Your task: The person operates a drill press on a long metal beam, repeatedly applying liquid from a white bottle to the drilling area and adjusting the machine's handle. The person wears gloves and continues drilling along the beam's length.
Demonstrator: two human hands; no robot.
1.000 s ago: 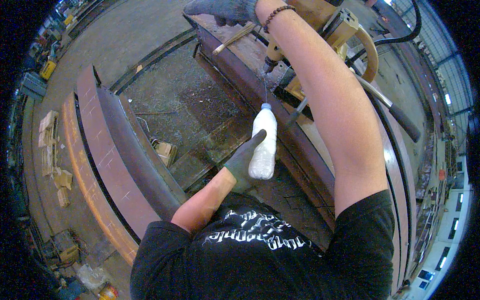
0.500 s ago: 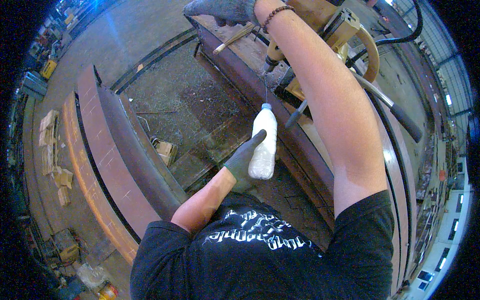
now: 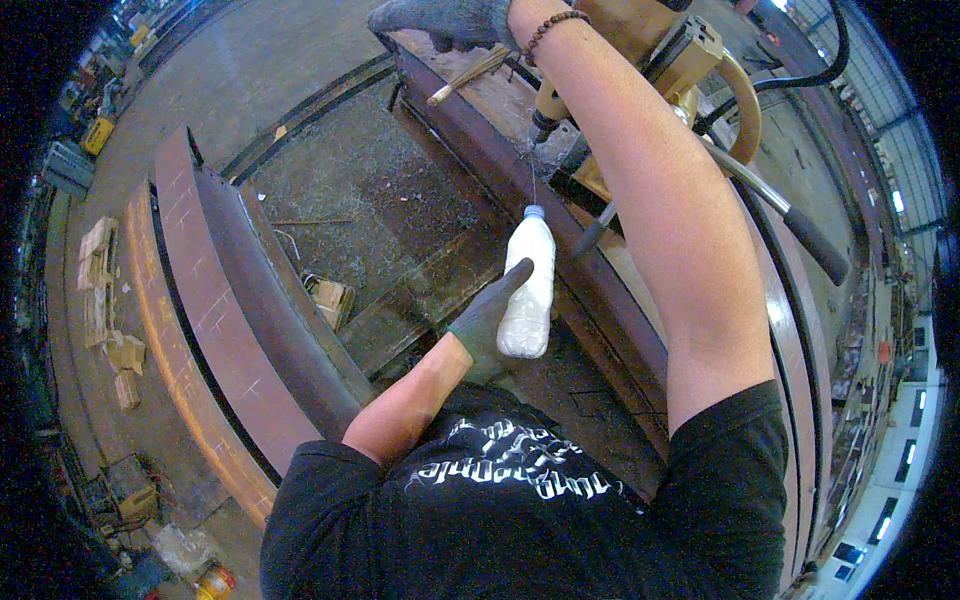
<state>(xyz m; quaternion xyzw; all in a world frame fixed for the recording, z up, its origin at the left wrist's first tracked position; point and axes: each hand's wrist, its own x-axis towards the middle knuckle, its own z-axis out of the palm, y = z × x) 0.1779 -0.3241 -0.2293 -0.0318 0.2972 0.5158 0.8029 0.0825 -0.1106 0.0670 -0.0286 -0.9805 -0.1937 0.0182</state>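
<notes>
My left hand (image 3: 492,308), in a dark glove, is wrapped round a white plastic squeeze bottle (image 3: 530,270) with a blue cap. The bottle is upright, and a thin line of liquid runs from its cap up toward the tip of a drilling machine (image 3: 545,118) on a steel beam (image 3: 480,150). My right hand (image 3: 445,22), in a grey glove, reaches to the top edge with its fingers curled. What it grips, if anything, is hidden. My right forearm covers part of the machine. Two lever handles (image 3: 818,245) with dark grips show beside that arm.
A brush-like bundle of sticks (image 3: 468,76) lies on the beam. Long steel beams (image 3: 225,320) run along my left, and another stretches at my right. Metal shavings (image 3: 340,180) litter the floor between them. A black hose (image 3: 790,82) curves behind the machine. Wooden pallets (image 3: 97,270) lie far left.
The lever handle right of my arm has swung slightly down and right. Both hands and the bottle stay nearly where they were.
</notes>
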